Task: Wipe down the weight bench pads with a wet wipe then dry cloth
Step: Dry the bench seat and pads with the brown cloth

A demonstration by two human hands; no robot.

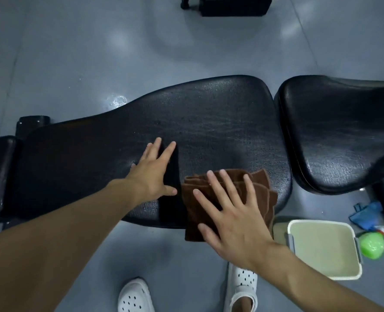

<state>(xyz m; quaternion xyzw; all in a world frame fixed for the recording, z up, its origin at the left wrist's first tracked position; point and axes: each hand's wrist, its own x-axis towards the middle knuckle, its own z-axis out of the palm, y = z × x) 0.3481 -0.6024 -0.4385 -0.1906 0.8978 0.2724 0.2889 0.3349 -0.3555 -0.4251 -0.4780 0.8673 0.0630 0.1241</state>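
Note:
A long black bench pad (209, 118) runs across the view, with a second black pad (339, 131) to its right. A folded brown cloth (263, 188) lies on the near edge of the long pad and hangs over it. My right hand (231, 215) lies flat on the cloth, fingers spread. My left hand (152, 172) rests flat on the bare pad just left of the cloth, fingers apart, holding nothing. No wet wipe is in sight.
A pale square bin (326, 248) stands on the grey floor at the right, with a green bottle (372, 245) and a blue cloth (366, 215) beside it. My white clogs (137, 296) are below the bench. Dark equipment (231, 5) stands at the top.

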